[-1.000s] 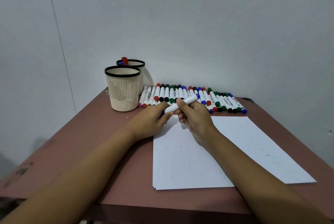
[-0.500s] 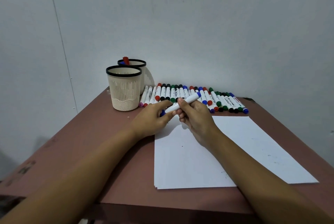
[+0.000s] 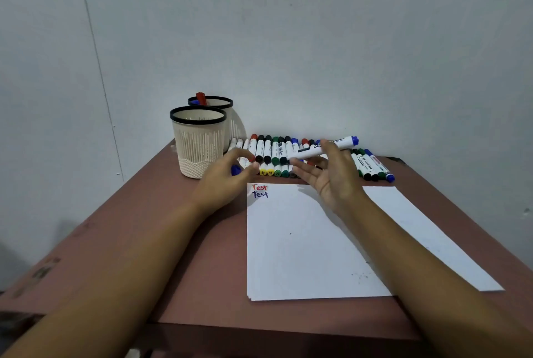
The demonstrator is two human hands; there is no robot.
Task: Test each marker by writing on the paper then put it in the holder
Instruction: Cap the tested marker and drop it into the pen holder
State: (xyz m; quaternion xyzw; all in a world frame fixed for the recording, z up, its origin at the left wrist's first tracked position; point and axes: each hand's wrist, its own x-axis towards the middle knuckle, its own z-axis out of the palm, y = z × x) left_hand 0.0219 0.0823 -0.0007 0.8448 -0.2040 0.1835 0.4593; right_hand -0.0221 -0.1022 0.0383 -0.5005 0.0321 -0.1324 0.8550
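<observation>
A white marker with a blue end [image 3: 336,145] is held above the row of markers [image 3: 271,151], pinched under the thumb of my right hand [image 3: 331,178], whose other fingers are spread, palm up. The marker's dark tip points left, uncapped. My left hand [image 3: 227,177] pinches a blue cap [image 3: 236,170] just left of the paper's top corner. The white paper [image 3: 302,242] lies in front of me, with "Test" written in red and in blue [image 3: 259,191] at its top left. Two cream mesh holders stand at the back left: the near holder [image 3: 197,141] and the far holder [image 3: 212,103] with a red and a blue marker inside.
The brown table [image 3: 173,242] ends at a front edge near me and butts against a grey wall behind the markers. The holders stand close to the table's left edge. A second sheet shows under the paper on the right [image 3: 432,242].
My hands have pulled apart: the left took the blue cap off to the left, and the right lifted the marker up and to the right. The written words now show.
</observation>
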